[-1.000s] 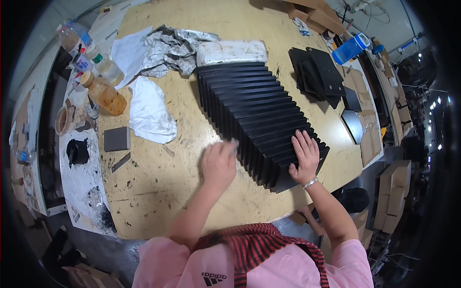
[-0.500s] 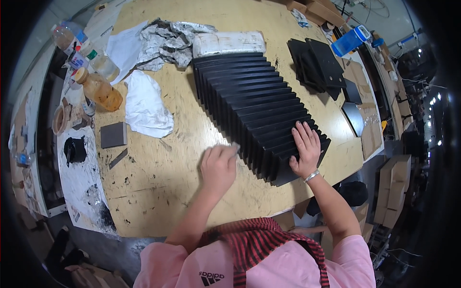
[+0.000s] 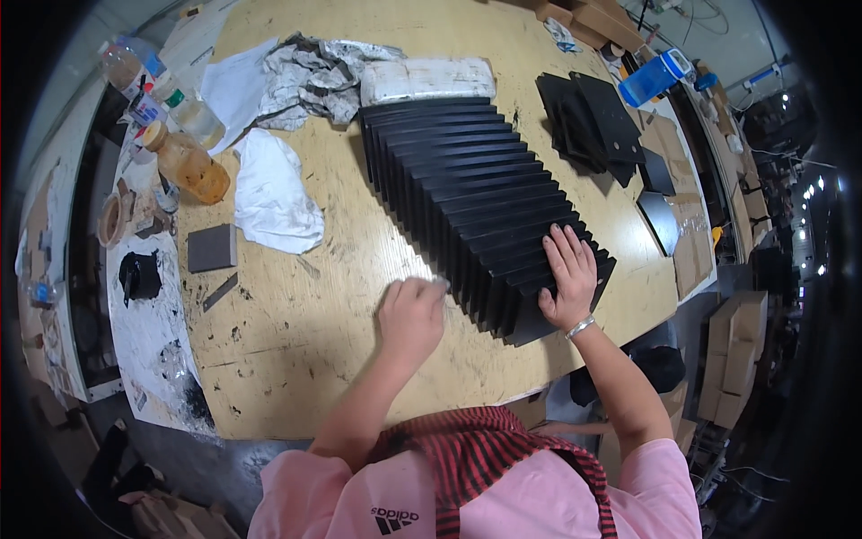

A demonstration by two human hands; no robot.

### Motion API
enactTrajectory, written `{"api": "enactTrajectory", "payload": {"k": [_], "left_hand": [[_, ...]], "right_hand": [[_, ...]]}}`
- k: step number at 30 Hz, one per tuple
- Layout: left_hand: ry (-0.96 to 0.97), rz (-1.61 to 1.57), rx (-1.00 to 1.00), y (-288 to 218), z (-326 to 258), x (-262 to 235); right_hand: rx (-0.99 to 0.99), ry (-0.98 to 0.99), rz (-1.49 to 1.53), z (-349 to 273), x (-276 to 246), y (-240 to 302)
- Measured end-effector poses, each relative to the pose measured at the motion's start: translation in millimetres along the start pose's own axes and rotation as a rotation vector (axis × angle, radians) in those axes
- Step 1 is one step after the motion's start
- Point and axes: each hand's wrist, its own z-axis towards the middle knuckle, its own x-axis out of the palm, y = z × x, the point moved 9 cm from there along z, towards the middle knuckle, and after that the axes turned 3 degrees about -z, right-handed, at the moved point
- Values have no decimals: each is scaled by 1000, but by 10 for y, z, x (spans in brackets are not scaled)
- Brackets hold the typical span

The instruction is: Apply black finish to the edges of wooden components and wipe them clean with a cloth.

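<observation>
A long black pleated bellows [image 3: 467, 193] lies stretched across the wooden table [image 3: 296, 332], running from a white wrapped block [image 3: 426, 79] at the far end toward me. My right hand [image 3: 567, 277] rests flat, fingers spread, on the nearest folds. My left hand [image 3: 411, 313] is curled at the left side of the near pleats, holding a small pale cloth against them; it looks blurred.
White and grey rags [image 3: 269, 193] lie at the left, next to a bottle of amber liquid [image 3: 187, 163] and other bottles. A grey block [image 3: 212, 248] sits near the left edge. Black flat plates [image 3: 593, 121] and a blue bottle [image 3: 651, 76] lie at the far right.
My left hand has slid a little along the left side of the near pleats. My right hand stays pressed on the same folds.
</observation>
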Motion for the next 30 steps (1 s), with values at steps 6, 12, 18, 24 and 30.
{"api": "enactTrajectory", "payload": {"k": [6, 12, 18, 24, 30], "left_hand": [[-202, -36, 52, -186, 436, -293], [-65, 35, 12, -27, 61, -30], [-156, -75, 31, -194, 85, -88], [-38, -15, 10, -106, -341, 147], [-129, -19, 16, -260, -227, 64]], "right_hand": [[4, -5, 0, -19, -1, -6], [9, 6, -1, -38, 10, -9], [-2, -2, -2, -18, -9, -16], [-5, -25, 2, -32, -8, -4], [-7, -35, 12, -37, 4, -5]]}}
